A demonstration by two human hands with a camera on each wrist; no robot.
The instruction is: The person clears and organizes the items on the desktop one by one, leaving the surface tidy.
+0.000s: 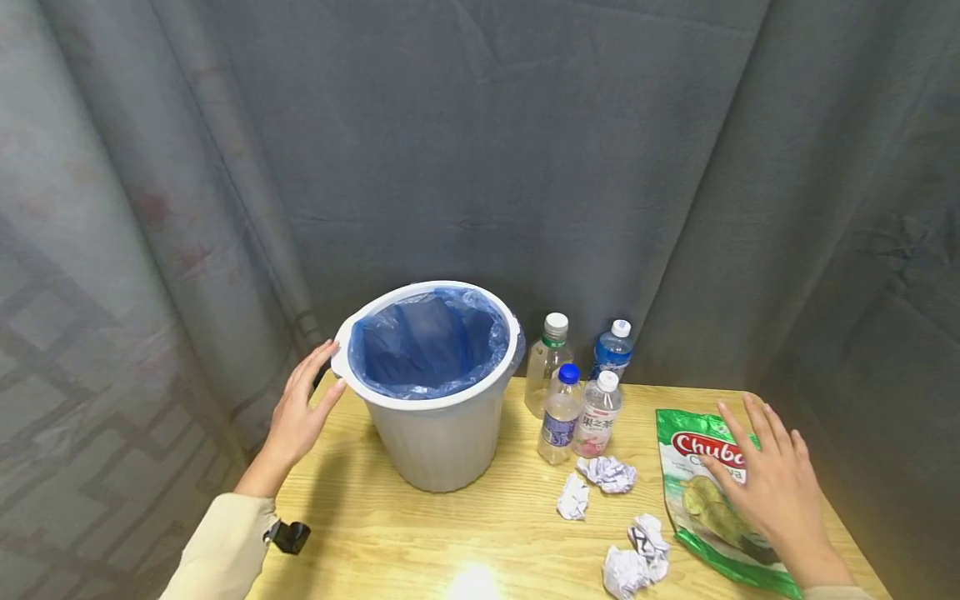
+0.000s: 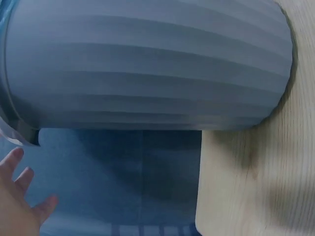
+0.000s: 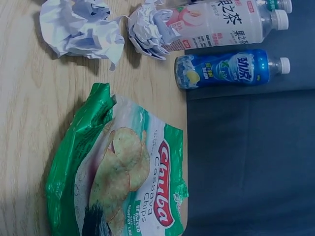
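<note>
A white ribbed bin [image 1: 438, 437] with a blue liner [image 1: 427, 342] stands on the wooden table [image 1: 465, 533]. My left hand [image 1: 306, 404] is open beside its left rim, with straight fingers and the thumb tip right at the rim. In the left wrist view the bin's side [image 2: 147, 64] fills the top and my fingers [image 2: 19, 194] show at the bottom left. My right hand [image 1: 768, 471] hovers open, fingers spread, over a green chip bag [image 1: 693, 483]. The right wrist view shows the bag [image 3: 128, 177] lying flat, and the hand itself is out of view there.
Several capped plastic bottles [image 1: 573, 392] stand right of the bin; two of them [image 3: 231, 69] show in the right wrist view. Several crumpled paper balls [image 1: 607, 473] lie in front of them, near the bag [image 3: 81, 29]. Grey curtain [image 1: 525, 167] closes in the table behind and at both sides.
</note>
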